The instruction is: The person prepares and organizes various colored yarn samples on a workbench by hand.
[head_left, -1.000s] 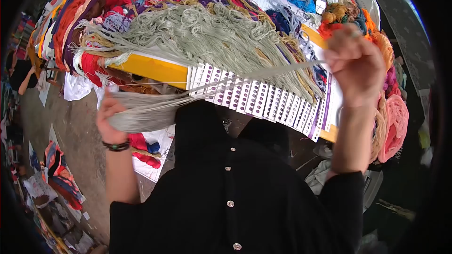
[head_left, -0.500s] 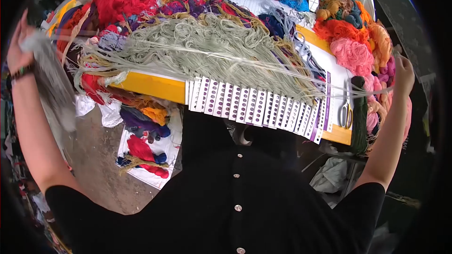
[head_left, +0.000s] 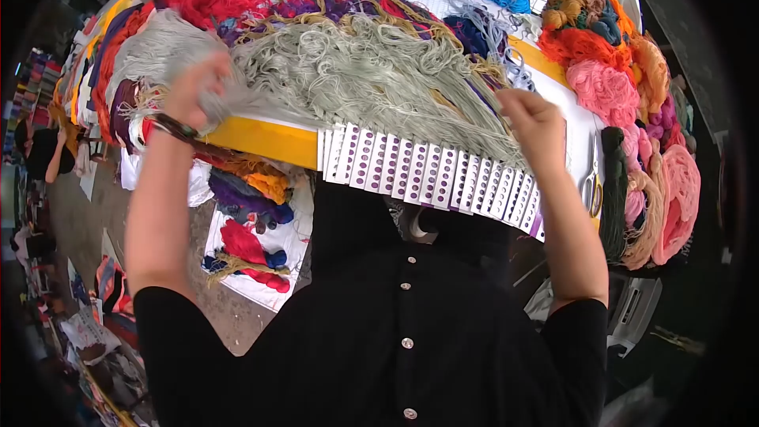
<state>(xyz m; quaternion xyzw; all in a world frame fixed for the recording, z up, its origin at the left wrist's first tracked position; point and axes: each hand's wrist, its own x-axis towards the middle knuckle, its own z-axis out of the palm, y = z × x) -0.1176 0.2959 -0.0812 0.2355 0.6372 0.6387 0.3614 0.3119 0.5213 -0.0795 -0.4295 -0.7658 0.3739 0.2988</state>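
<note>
Skein: the gray skein [head_left: 149,47] fans out in the upper left of the frame, above and left of the left hand [head_left: 198,87], over other colored yarns.
Left grip: closed around the skein's gathered part, with loose strands [head_left: 273,106] trailing from it toward the middle of the frame.
Right grip: the right hand [head_left: 538,126] is right of center, thumb and fingers drawn together beside the gray-green heap [head_left: 348,71]; I cannot tell whether a fine thread is pinched there.
Handling: the skein looks light, limp and rather slippery, with fine strands that probably snag and tangle easily rather than break.
Where to hold: best taken as a full bunch at the gathered part, strands lying parallel; a few single threads would likely pull out of line.
Heap: wavy thread covers the middle of the tabletop [head_left: 265,141], bordered by purple and tan yarn.
Dotted cards: a row of dotted cards [head_left: 419,172] overlaps along the near edge, just below the heap.
Right side: scissors [head_left: 593,188] lie beside a dark green skein [head_left: 613,198], with pink yarn [head_left: 601,91] above.
</note>
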